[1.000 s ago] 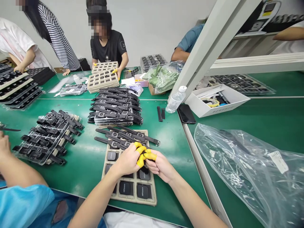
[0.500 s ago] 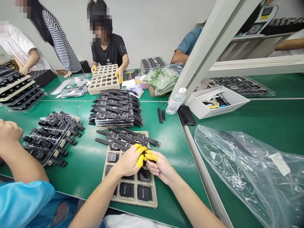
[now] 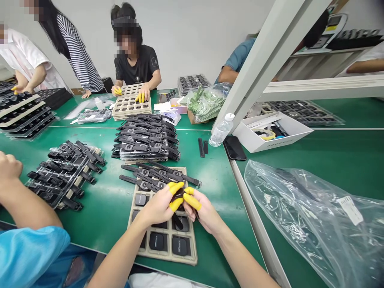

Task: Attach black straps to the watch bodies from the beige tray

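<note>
Yellow finger cots (image 3: 192,201) on a black strap (image 3: 178,221), held above the tray (image 3: 194,247)

Left hand (image 3: 160,204) and right hand (image 3: 204,206) both pinch the strap between thumb and fingers; one end hangs over a right-column cell. Middle of the held part mostly hidden by fingers. Black squares (image 3: 181,246) sit in the near cells; watches (image 3: 162,173) lie across the far end. Beyond: watch stack (image 3: 147,138). Bottle (image 3: 221,130) upright near phone (image 3: 235,149), farther right
</note>
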A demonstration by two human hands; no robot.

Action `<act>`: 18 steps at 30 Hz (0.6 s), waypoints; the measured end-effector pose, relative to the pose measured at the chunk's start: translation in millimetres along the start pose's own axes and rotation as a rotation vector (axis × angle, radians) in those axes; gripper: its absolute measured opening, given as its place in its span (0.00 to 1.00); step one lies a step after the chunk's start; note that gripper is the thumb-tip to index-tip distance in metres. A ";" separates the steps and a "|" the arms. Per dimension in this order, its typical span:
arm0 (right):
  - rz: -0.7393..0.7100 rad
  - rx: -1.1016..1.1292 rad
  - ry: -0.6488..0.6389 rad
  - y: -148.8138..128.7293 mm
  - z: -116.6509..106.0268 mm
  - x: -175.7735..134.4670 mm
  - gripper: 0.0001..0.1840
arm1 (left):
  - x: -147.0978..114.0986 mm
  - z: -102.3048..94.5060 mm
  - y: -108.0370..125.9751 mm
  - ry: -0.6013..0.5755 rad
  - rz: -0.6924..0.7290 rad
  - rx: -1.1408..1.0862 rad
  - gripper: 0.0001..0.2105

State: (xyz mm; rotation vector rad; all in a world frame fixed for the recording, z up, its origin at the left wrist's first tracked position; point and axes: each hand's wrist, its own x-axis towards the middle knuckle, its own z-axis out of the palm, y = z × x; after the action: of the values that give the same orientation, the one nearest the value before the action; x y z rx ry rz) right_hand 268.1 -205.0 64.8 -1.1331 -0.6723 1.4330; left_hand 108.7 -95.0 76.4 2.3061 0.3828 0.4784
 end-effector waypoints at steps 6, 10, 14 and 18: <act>-0.193 -0.648 -0.009 -9.1 -18.3 0.3 0.15 | -13.6 -53.9 -8.8 -0.014 -0.155 0.279 0.18; -0.229 -0.953 0.010 -9.8 -18.4 -2.3 0.19 | -24.4 -91.3 -17.7 -0.145 -0.224 0.368 0.11; -0.241 -1.186 -0.060 -2.1 -1.7 -7.2 0.12 | -33.8 -100.1 -25.9 -0.280 -0.314 0.263 0.10; -0.178 -1.442 -0.144 6.9 11.5 -7.8 0.07 | -37.6 -92.4 -32.4 -0.400 -0.340 0.301 0.11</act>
State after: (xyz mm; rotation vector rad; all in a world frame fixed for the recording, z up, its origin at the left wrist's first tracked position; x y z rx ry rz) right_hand 254.1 -211.7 65.0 -1.9317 -2.0006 0.7297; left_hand 30.1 -32.0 105.6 2.4782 0.6641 -0.2220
